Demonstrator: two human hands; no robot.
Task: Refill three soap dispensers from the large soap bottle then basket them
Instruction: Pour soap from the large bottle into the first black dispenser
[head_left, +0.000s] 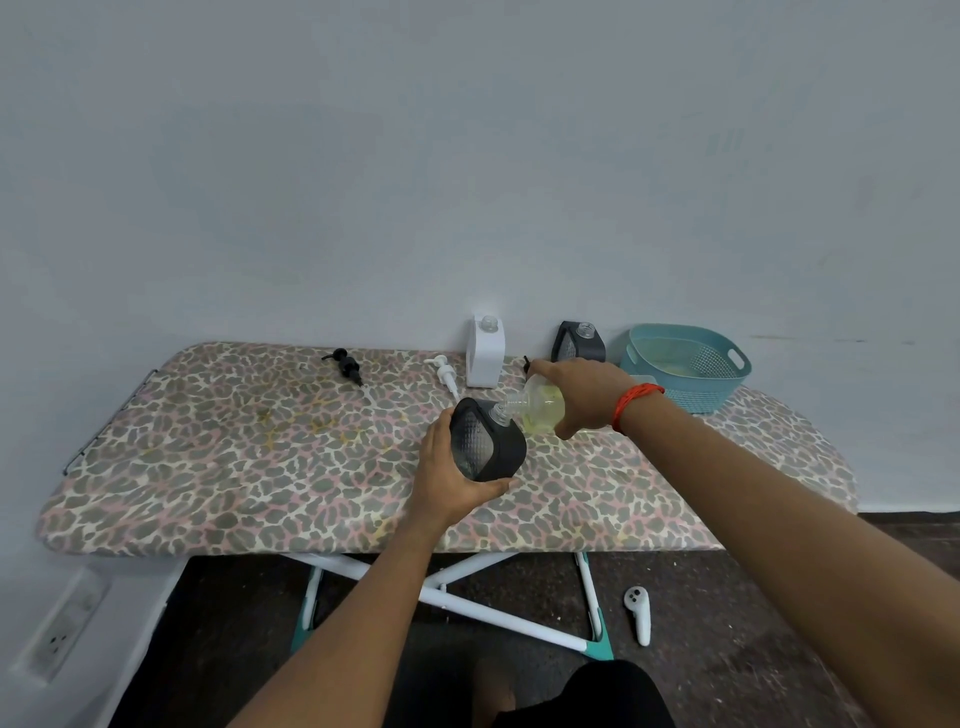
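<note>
Head view: the left hand's (449, 478) fingers and thumb curl around the lower end of a black soap dispenser (488, 447), just left of the frame's centre. Its long axis leans, with the uncapped neck pointing up and to the right. The right hand (584, 397), wearing a red thread bracelet (636, 406) at the wrist, grips the base of the clear soap bottle (540, 410), which holds yellowish liquid. The bottle lies almost level, its long axis running right to left. Its open neck points left and slightly down, meeting the dispenser's mouth; whether liquid is flowing cannot be told.

Both are over the leopard-print ironing board (260, 457). Behind them against the wall stand a white dispenser (485, 353) and a second black dispenser (579, 343), both uncapped. A teal basket (685, 364) sits at the board's right end, well apart from the held dispenser, with the right forearm crossing in front of it. A white pump head (445, 371) lies just left of the white dispenser and a black pump head (347, 366) further left. On the floor at lower right lies a white handheld controller (639, 613).
</note>
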